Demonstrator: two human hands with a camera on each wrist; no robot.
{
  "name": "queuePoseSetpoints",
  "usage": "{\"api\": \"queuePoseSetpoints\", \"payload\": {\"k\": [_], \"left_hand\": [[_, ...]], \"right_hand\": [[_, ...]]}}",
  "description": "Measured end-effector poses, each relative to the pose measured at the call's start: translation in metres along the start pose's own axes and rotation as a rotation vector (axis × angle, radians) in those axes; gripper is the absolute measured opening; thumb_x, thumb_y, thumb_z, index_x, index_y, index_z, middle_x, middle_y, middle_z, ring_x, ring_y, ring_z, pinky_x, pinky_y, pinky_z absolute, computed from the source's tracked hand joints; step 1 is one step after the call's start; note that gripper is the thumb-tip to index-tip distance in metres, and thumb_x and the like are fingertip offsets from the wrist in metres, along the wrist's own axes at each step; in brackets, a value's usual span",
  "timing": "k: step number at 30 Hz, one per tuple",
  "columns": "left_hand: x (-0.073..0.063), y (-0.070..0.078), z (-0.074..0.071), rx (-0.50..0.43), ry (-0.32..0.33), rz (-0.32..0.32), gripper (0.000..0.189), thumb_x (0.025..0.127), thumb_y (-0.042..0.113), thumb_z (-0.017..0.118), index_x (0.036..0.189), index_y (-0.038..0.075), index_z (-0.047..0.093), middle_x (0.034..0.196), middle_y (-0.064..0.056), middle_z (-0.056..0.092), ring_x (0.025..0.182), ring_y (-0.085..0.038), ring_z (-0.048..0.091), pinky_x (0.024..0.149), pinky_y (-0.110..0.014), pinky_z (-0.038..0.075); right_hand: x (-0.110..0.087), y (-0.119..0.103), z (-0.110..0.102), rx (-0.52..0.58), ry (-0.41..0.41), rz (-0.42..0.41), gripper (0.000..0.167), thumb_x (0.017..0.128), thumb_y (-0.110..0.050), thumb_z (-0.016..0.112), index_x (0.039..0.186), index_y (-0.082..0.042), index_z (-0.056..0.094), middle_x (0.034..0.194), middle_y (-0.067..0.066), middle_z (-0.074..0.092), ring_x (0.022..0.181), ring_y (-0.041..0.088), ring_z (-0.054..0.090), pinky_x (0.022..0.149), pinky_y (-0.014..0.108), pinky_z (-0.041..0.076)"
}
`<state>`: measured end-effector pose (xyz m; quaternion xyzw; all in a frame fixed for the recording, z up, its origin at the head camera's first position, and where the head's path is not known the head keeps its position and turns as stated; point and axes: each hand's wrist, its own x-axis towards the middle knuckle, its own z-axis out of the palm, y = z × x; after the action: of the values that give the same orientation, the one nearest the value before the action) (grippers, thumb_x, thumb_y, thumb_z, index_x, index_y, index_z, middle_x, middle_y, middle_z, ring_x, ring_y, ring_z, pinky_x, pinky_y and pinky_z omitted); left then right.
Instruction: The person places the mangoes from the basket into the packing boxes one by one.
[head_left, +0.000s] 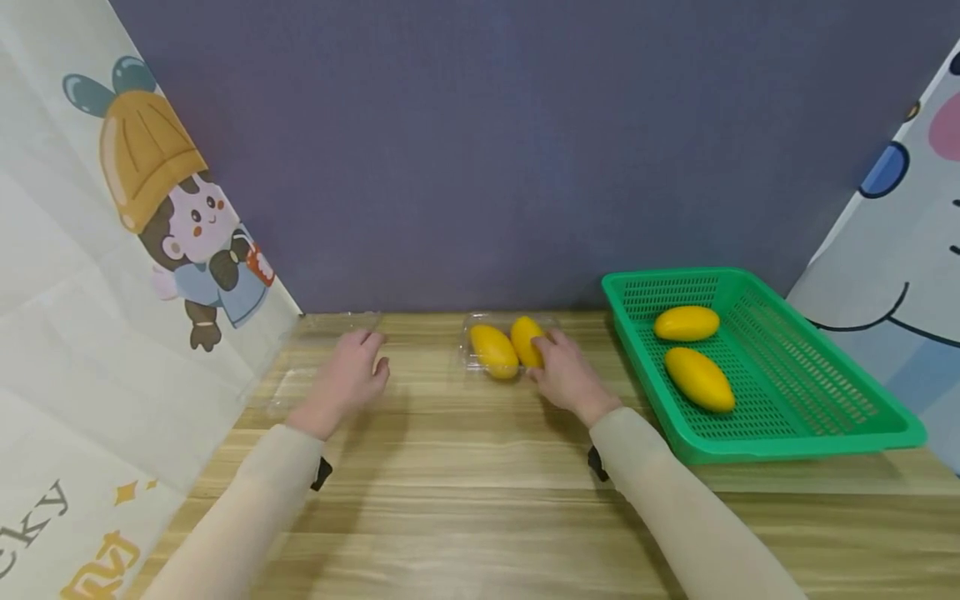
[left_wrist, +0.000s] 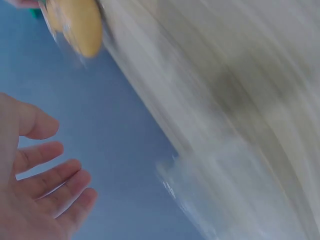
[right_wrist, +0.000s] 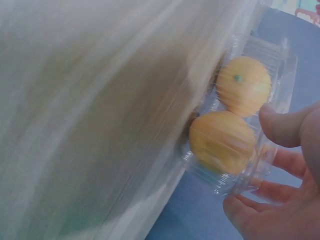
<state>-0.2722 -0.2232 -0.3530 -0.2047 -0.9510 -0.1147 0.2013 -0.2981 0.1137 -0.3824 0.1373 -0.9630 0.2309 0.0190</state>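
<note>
Two yellow mangoes, a left one and a right one, lie side by side in a clear plastic container against the back wall. My right hand holds that container at its right side. Its thumb is on the inner side by a mango, and its fingers are curled beyond the clear wall. On the left, my left hand hovers with loosely bent fingers and nothing in them. It is nearest to another clear plastic container, partly hidden by the hand and faint in the head view.
A green basket stands on the right with two more mangoes in it, one behind and one in front. The wooden table ends at a dark back wall. Printed sheets hang at both sides.
</note>
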Motion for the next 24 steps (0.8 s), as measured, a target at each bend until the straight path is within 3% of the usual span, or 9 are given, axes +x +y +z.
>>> {"api": "queuePoseSetpoints", "payload": {"k": [5, 10, 14, 24], "left_hand": [[-0.004, -0.028, -0.014, 0.013, -0.015, -0.071, 0.03, 0.094, 0.006, 0.056, 0.117, -0.012, 0.062, 0.114, -0.03, 0.063, 0.109, -0.05, 0.058, 0.097, -0.059, 0.048], [-0.015, -0.058, -0.024, 0.008, -0.038, -0.223, 0.034, 0.095, 0.01, 0.051, 0.119, -0.012, 0.061, 0.117, -0.032, 0.061, 0.11, -0.051, 0.057, 0.092, -0.062, 0.05], [-0.025, -0.077, -0.031, 0.032, -0.074, -0.317, 0.036, 0.096, 0.012, 0.048, 0.121, -0.011, 0.06, 0.118, -0.032, 0.06, 0.107, -0.052, 0.058, 0.085, -0.064, 0.051], [-0.052, -0.117, -0.037, 0.095, -0.086, -0.415, 0.034, 0.088, 0.005, 0.046, 0.113, -0.015, 0.058, 0.106, -0.036, 0.058, 0.094, -0.056, 0.059, 0.073, -0.066, 0.052]], "right_hand": [[0.007, 0.002, 0.002, -0.021, 0.008, 0.007, 0.058, 0.1, -0.021, 0.066, 0.15, 0.001, 0.044, 0.16, 0.027, 0.026, 0.146, 0.047, 0.028, 0.12, 0.059, 0.026], [0.013, 0.003, 0.002, -0.033, -0.003, 0.023, 0.06, 0.101, -0.023, 0.065, 0.151, 0.0, 0.042, 0.162, 0.025, 0.024, 0.148, 0.045, 0.025, 0.121, 0.058, 0.024], [0.015, 0.004, -0.001, -0.051, -0.002, 0.015, 0.059, 0.101, -0.022, 0.065, 0.15, 0.001, 0.043, 0.16, 0.026, 0.026, 0.145, 0.047, 0.03, 0.119, 0.059, 0.028], [0.022, 0.007, -0.007, -0.065, -0.038, 0.026, 0.059, 0.101, -0.02, 0.064, 0.15, 0.003, 0.042, 0.16, 0.027, 0.026, 0.143, 0.048, 0.032, 0.118, 0.06, 0.028]]}}
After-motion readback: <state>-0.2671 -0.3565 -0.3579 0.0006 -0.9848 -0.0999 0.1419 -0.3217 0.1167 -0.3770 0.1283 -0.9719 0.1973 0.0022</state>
